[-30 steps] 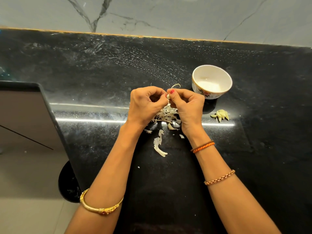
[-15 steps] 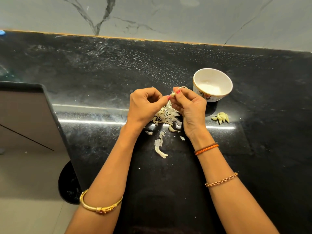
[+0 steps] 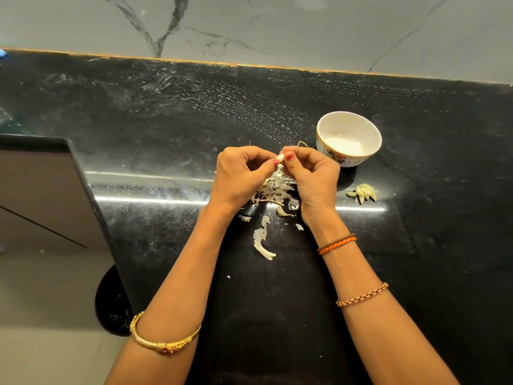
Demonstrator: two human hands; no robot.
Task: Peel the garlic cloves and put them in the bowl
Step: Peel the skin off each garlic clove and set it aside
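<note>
I see both grips pinching one garlic clove between left hand and right hand, above the worktop; the bowl sits just right, so I judge the right hand nearer.

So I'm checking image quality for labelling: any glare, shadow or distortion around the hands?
Head view: a bright glare streak crosses the black counter behind both hands, left hand and right hand; the bowl casts a shadow toward the camera; the wide lens curves the wall edge.
</note>
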